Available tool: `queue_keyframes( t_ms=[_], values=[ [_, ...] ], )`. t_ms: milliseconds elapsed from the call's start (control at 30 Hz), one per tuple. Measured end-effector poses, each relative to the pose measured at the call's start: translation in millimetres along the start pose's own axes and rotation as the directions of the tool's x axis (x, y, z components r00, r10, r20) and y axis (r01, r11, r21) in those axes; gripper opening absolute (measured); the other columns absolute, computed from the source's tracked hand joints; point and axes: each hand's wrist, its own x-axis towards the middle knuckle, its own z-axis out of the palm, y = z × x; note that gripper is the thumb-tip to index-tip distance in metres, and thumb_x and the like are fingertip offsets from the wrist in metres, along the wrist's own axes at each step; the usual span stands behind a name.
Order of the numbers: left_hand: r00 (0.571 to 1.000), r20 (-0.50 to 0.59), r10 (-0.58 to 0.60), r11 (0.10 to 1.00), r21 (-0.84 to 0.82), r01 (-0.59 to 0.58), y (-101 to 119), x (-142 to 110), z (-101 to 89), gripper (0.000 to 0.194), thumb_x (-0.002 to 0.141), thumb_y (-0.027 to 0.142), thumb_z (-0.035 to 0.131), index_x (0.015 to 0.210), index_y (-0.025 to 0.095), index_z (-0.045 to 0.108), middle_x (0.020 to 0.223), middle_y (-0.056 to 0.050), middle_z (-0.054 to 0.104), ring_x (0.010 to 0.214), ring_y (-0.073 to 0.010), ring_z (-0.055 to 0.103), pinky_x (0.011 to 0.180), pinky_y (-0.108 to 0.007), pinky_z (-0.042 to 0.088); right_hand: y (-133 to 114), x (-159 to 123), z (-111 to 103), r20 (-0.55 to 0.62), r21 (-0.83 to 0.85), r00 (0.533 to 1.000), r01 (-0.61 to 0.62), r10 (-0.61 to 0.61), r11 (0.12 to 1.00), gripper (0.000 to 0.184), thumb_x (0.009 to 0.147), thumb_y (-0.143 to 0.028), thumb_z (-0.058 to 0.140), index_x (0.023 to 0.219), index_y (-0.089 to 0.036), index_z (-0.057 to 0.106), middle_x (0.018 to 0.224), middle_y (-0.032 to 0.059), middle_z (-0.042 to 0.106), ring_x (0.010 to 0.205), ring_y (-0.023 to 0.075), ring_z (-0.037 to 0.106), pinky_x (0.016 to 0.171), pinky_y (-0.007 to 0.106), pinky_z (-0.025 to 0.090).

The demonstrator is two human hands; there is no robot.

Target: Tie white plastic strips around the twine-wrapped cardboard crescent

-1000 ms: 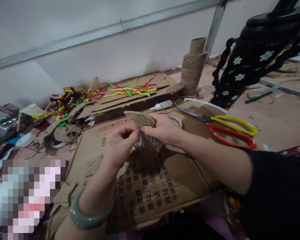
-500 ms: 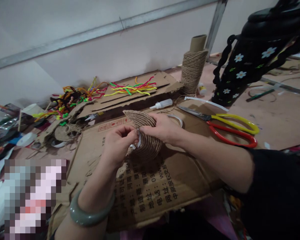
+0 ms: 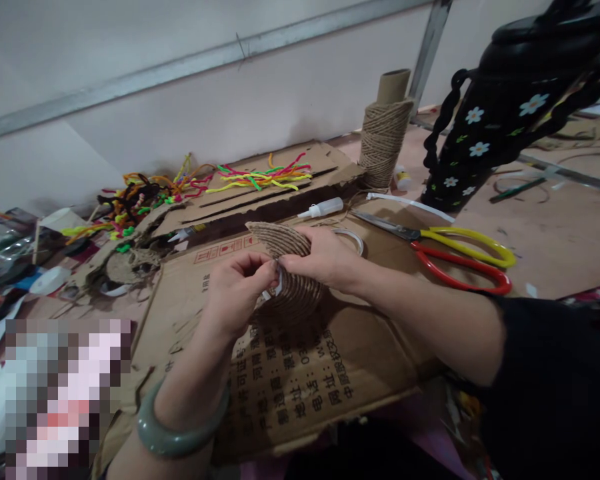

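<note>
A curved piece covered in rows of brown jute twine (image 3: 300,290) is held up over a printed cardboard sheet (image 3: 280,400). My right hand (image 3: 325,260) grips it from the right, thumb laid across the twine. At its left edge my left hand (image 3: 240,287) is closed in a pinch, fingertips meeting the right thumb's tip. Something small and white (image 3: 275,287) shows just under that pinch; whether it belongs to the twine piece I cannot tell. What exactly the left fingertips hold is hidden. A jade-green bangle (image 3: 180,427) circles the left wrist.
Scissors (image 3: 430,253) with yellow and red handles lie at right. A small glue bottle (image 3: 323,208), a twine spool (image 3: 386,140) and a black flowered tumbler (image 3: 485,127) are behind. Colourful pipe cleaners (image 3: 265,175) lie on stacked cardboard; clutter fills the left.
Both hands keep nearly the same hold on the twine piece. The whole view has shifted very slightly, and the left fingertips have hardly moved.
</note>
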Motion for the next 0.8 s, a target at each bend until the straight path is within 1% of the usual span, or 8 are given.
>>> queue_keyframes(
  t_ms=[233, 333, 467, 800],
  values=[
    [0.998, -0.011, 0.067, 0.991, 0.116, -0.065, 1.6, -3.5, -1.6, 0.015, 0.064, 0.027, 0.069, 0.059, 0.015, 0.063, 0.054, 0.001, 0.057, 0.051, -0.0091, 0.048, 0.051, -0.022, 0.038, 1.9, 1.4, -1.7, -0.012, -0.019, 1.0, -0.009, 0.008, 1.0, 0.006, 0.066, -0.019, 0.056, 0.071, -0.016, 0.056, 0.066, -0.0036, 0.055, 0.059, 0.0081, 0.045, 0.051, 0.02, 0.036],
    [0.996, -0.017, 0.083, 0.989, 0.126, -0.08, 1.3, -3.6, -1.9, 0.014, 0.064, 0.027, 0.07, 0.062, 0.015, 0.064, 0.055, 0.002, 0.058, 0.05, -0.009, 0.048, 0.051, -0.022, 0.038, 4.4, 2.2, -1.4, 0.005, 0.038, 1.0, -0.006, 0.006, 0.999, 0.006, 0.068, -0.021, 0.055, 0.072, -0.016, 0.055, 0.067, -0.003, 0.054, 0.061, 0.0086, 0.046, 0.053, 0.021, 0.038],
    [0.996, -0.037, 0.08, 0.983, 0.17, -0.072, 2.7, -3.0, -1.5, 0.013, 0.064, 0.025, 0.069, 0.059, 0.015, 0.063, 0.053, 0.002, 0.058, 0.049, -0.0084, 0.048, 0.05, -0.021, 0.039, 6.3, 2.6, -0.6, 0.032, 0.116, 0.999, -0.012, 0.008, 0.993, 0.01, 0.069, -0.023, 0.055, 0.075, -0.015, 0.056, 0.07, -0.0021, 0.054, 0.063, 0.0092, 0.047, 0.056, 0.022, 0.039],
    [0.997, -0.005, 0.073, 0.991, 0.111, -0.072, -1.1, -1.6, -3.3, 0.011, 0.065, 0.023, 0.07, 0.062, 0.015, 0.063, 0.054, 0.002, 0.059, 0.05, -0.0078, 0.05, 0.052, -0.021, 0.041, 5.8, 3.4, -1.3, 0.024, 0.095, 1.0, -0.01, 0.008, 0.995, 0.009, 0.068, -0.021, 0.055, 0.074, -0.015, 0.055, 0.069, -0.0025, 0.052, 0.063, 0.0093, 0.045, 0.057, 0.023, 0.038]
  ],
)
